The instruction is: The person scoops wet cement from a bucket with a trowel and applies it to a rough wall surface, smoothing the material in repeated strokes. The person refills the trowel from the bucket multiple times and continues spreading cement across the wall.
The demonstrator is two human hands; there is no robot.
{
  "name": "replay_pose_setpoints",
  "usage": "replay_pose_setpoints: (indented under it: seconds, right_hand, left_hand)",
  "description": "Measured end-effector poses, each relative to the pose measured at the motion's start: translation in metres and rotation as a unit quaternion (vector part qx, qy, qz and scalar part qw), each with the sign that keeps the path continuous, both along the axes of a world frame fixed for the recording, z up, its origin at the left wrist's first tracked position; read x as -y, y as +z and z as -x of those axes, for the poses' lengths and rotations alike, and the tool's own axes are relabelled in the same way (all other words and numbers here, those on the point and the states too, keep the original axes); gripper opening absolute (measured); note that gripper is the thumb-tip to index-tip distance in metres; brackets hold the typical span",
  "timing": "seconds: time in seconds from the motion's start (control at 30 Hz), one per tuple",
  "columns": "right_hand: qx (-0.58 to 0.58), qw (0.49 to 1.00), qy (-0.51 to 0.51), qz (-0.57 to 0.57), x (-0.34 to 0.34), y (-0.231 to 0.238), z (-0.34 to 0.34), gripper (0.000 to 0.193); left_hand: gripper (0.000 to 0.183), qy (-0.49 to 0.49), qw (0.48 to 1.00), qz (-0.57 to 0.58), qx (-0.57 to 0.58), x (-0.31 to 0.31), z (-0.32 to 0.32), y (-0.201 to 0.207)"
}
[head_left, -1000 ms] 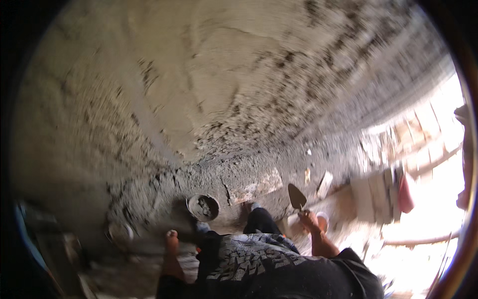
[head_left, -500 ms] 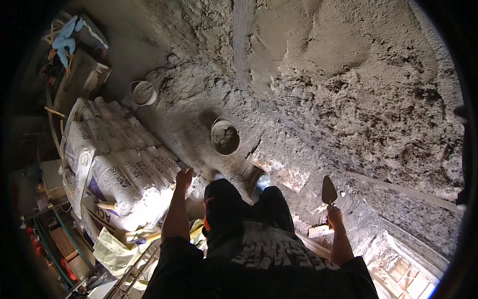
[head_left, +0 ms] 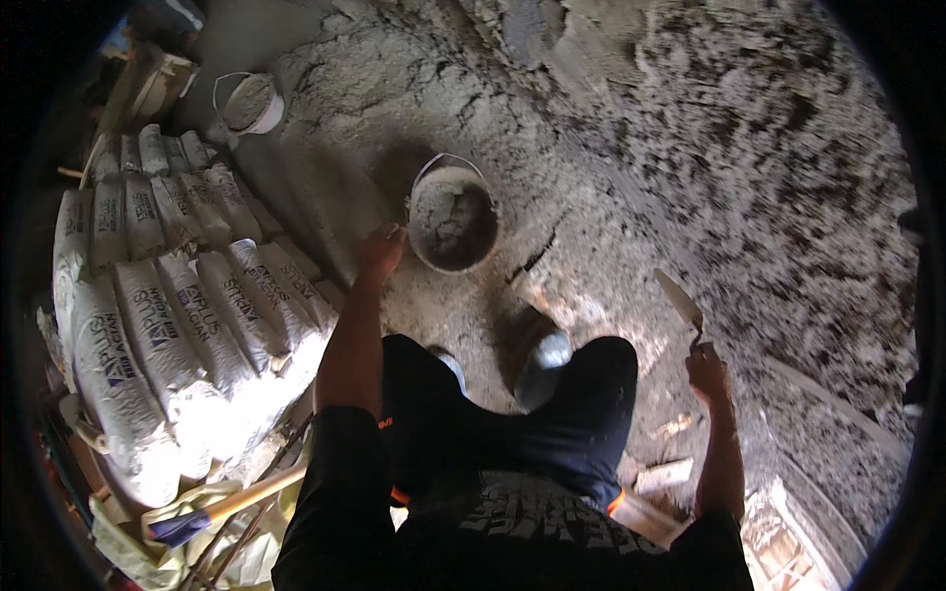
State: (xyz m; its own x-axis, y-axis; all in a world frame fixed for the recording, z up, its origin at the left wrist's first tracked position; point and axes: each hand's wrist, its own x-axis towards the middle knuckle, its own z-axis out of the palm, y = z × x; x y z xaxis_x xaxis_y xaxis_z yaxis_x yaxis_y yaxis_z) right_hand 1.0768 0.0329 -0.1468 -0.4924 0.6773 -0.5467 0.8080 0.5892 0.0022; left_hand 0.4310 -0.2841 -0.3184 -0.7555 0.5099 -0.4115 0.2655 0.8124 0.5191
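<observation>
My right hand (head_left: 708, 374) is closed around the handle of a pointed trowel (head_left: 678, 295). Its blade is tipped up and leftward, in front of the rough wall. My left hand (head_left: 380, 254) is stretched forward beside a bucket (head_left: 499, 232) of grey mortar (head_left: 451, 217). The fingers are close to the bucket's left side, but blur hides their grip and whether they touch it. The bucket stands upright on the ground with its wire handle (head_left: 449, 156) raised over the far rim.
Stacked bags (head_left: 163, 315) fill the left side. A second mortar bucket (head_left: 268, 116) stands farther back. The coarse wall (head_left: 749, 167) rises on the right. A wooden-handled tool (head_left: 251, 492) lies over yellowish sheeting at lower left. A pale block (head_left: 664, 477) lies below my right hand.
My left hand has moved forward to the mortar bucket. My right hand has risen with the trowel, whose blade now slants left. My view has shifted, and the bucket looks larger.
</observation>
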Motion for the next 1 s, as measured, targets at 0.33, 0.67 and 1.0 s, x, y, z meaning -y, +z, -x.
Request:
replay_pose_setpoints:
  seconds: [0.33,0.67,1.0]
  right_hand:
    - [-0.207,0.969,0.124,0.046,-0.035,-0.097,0.168,0.018]
    - [-0.146,0.934,0.325,-0.004,-0.003,-0.117,0.307,0.008]
    - [-0.104,0.885,0.452,-0.043,0.078,-0.155,0.374,0.022]
  left_hand:
    - [0.039,0.18,0.965,-0.108,0.157,-0.038,0.021,-0.087]
    - [0.043,-0.065,0.975,-0.191,0.098,-0.055,-0.041,-0.031]
    - [0.047,-0.052,0.944,-0.251,0.208,-0.058,-0.083,-0.029]
